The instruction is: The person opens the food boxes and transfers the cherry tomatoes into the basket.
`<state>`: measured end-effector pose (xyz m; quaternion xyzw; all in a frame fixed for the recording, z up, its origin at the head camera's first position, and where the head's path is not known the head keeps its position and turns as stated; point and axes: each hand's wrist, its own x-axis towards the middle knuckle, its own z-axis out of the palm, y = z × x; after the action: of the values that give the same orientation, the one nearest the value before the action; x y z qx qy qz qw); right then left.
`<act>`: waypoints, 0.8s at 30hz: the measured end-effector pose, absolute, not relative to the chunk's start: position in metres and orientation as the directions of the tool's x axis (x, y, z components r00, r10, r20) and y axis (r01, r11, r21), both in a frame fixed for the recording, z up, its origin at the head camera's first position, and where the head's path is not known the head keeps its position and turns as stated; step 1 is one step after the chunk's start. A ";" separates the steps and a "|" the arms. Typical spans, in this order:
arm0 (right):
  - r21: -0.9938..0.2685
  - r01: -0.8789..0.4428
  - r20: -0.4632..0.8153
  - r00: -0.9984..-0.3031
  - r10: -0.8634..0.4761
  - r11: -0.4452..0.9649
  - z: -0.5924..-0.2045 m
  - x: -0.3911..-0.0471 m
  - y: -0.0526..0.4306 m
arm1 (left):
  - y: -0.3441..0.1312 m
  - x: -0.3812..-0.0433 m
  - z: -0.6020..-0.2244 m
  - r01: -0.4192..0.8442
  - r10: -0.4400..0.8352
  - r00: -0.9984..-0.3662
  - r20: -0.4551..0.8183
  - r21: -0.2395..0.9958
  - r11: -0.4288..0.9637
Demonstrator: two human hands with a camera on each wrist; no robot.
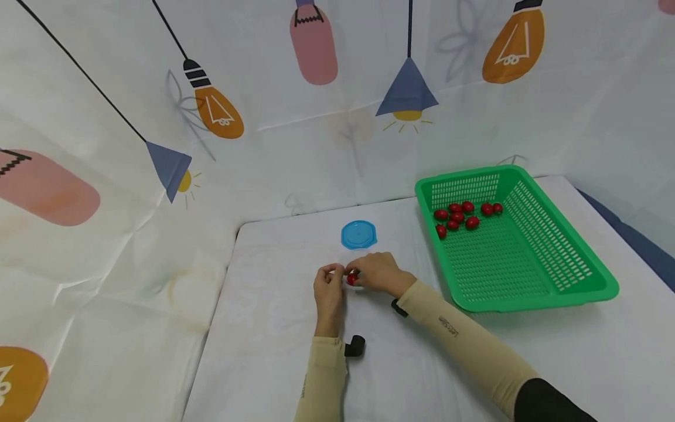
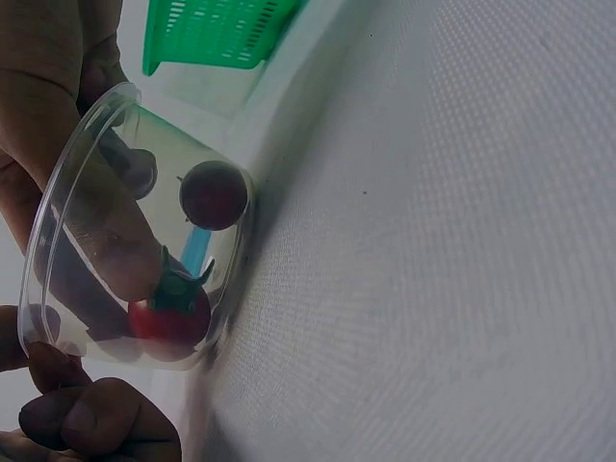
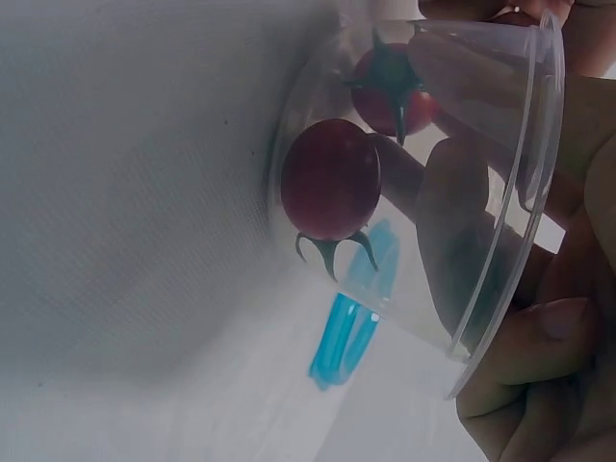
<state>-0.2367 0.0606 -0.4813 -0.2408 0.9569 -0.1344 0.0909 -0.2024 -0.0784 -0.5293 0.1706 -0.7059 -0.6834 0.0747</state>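
A clear plastic cup (image 3: pixel 551 106) stands on the white cloth, tilted in both wrist views by the camera angle. My left hand (image 1: pixel 329 293) pinches its rim between thumb and fingers. My right hand (image 1: pixel 378 272) reaches over the rim, its fingers inside the cup around a red cherry tomato (image 2: pixel 173 327) with a green calyx. One fingertip lies against that calyx in the left wrist view. Another cherry tomato (image 3: pixel 331 180) rests near the cup's bottom, apart from the fingers. From the head view, the hands hide most of the cup.
Just beyond the cup lies a blue lid (image 1: pixel 359 234), flat on the white tablecloth (image 1: pixel 274 305). A green plastic basket (image 1: pixel 532 305) stands to the right, with several cherry tomatoes (image 1: pixel 457 217) gathered in its far left part. A patterned curtain (image 1: pixel 295 146) hangs behind the table.
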 end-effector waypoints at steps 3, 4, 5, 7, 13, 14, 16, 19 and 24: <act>-0.284 -0.447 -0.097 -0.867 -0.489 0.848 -0.481 -0.239 0.061 | -0.078 -0.203 -0.529 -0.140 -0.337 -0.933 -0.125 0.990 0.021; -0.278 -0.449 -0.094 -0.867 -0.490 0.849 -0.481 -0.239 0.061 | -0.078 -0.203 -0.529 -0.139 -0.336 -0.934 -0.122 0.990 0.027; -0.275 -0.451 -0.092 -0.867 -0.490 0.849 -0.481 -0.240 0.060 | -0.078 -0.203 -0.529 -0.138 -0.334 -0.935 -0.119 0.990 0.033; -0.276 -0.448 -0.098 -0.867 -0.489 0.850 -0.481 -0.241 0.060 | -0.078 -0.203 -0.529 -0.142 -0.334 -0.935 -0.121 0.989 0.040; -0.276 -0.429 -0.137 -0.868 -0.477 0.860 -0.481 -0.241 0.058 | -0.079 -0.202 -0.532 -0.138 -0.323 -0.938 -0.122 0.990 0.026; -0.278 -0.427 -0.137 -0.869 -0.475 0.861 -0.481 -0.240 0.058 | -0.079 -0.201 -0.532 -0.133 -0.320 -0.940 -0.119 0.991 0.022; -0.277 -0.425 -0.135 -0.871 -0.473 0.862 -0.481 -0.240 0.058 | -0.079 -0.200 -0.532 -0.128 -0.315 -0.942 -0.118 0.992 0.012; -0.281 -0.420 -0.138 -0.872 -0.469 0.863 -0.482 -0.241 0.058 | -0.079 -0.199 -0.532 -0.128 -0.306 -0.944 -0.122 0.992 -0.001; -0.274 -0.412 -0.144 -0.876 -0.460 0.869 -0.483 -0.242 0.057 | -0.080 -0.200 -0.532 -0.122 -0.280 -0.952 -0.125 0.992 -0.028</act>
<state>-0.2421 0.0572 -0.4831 -0.2268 0.9612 -0.1185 0.1026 -0.1997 -0.0797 -0.5323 0.1447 -0.6947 -0.7023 0.0562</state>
